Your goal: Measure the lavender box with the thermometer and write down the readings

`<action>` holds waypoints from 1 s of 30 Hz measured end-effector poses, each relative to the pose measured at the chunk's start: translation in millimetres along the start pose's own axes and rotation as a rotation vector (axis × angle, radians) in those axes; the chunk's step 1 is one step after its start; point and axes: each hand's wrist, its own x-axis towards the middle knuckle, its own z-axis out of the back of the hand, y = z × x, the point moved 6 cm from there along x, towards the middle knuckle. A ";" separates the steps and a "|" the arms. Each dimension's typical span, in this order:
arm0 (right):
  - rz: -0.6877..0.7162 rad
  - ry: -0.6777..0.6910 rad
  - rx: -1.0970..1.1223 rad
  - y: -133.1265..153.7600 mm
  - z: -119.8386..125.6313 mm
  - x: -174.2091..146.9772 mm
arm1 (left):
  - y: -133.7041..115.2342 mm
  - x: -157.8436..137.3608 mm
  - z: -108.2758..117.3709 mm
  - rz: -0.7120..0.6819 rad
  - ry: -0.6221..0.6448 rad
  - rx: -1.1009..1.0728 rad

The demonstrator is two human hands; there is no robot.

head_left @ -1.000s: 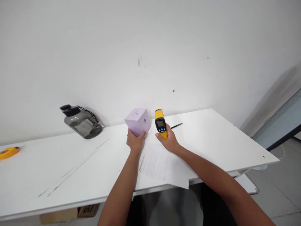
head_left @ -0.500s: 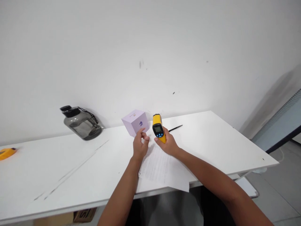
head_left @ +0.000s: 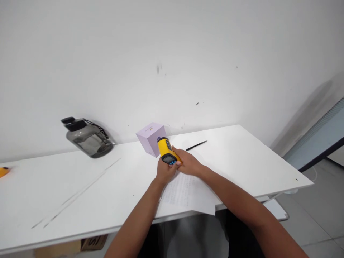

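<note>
A yellow and black infrared thermometer (head_left: pixel 164 146) with a small screen and blue buttons is in my right hand (head_left: pixel 190 162), fingers wrapped round its handle and thumb near the buttons. It tilts toward the left, its front end before the lilac box (head_left: pixel 151 136). My left hand (head_left: pixel 164 173) is up against the thermometer's underside, close to the right hand; its fingers are hidden behind the tool. Below both hands lies a printed paper sheet (head_left: pixel 185 193), overhanging the table's front edge. A black pen (head_left: pixel 197 145) rests just beyond my right hand.
A grey transparent water bottle (head_left: pixel 91 139) with a black lid and strap leans at the back left of the white table (head_left: pixel 88 200). An orange object (head_left: pixel 3 171) is cut off at the left edge. Below the table stands a cardboard box (head_left: pixel 94 242).
My right hand has swung the thermometer left and tilted it, so it now overlaps the lilac box. My left hand has come up against it. The view has shifted slightly.
</note>
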 end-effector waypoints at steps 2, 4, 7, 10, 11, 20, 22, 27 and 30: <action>0.038 0.057 -0.090 0.6 7.6 2.6 | -1.8 1.6 3.5 -0.011 -0.041 0.072; 0.037 0.081 -0.201 -5.8 17.1 3.4 | -6.9 3.6 6.4 -0.062 -0.070 0.115; -0.113 0.084 -0.399 -33.9 30.2 0.3 | -10.9 5.5 6.2 -0.078 -0.053 0.147; -0.333 0.066 -0.557 -68.1 39.5 -7.5 | -8.2 5.2 3.2 0.020 -0.021 0.184; -0.391 0.074 -0.578 -77.1 40.3 -10.1 | -8.0 4.6 1.5 0.040 -0.003 0.194; -0.447 -0.056 -0.493 -75.0 55.2 -0.5 | -9.8 4.6 -1.4 0.077 -0.036 0.114; -0.421 -0.247 -0.363 -58.8 75.2 -2.1 | -7.1 7.1 -2.1 0.101 -0.072 0.092; -0.078 -0.661 -0.147 9.8 102.4 -53.6 | -0.8 13.4 -7.3 0.154 -0.086 0.036; 0.178 -0.548 0.062 42.9 80.3 -92.6 | -0.8 15.6 -9.2 0.160 -0.068 0.010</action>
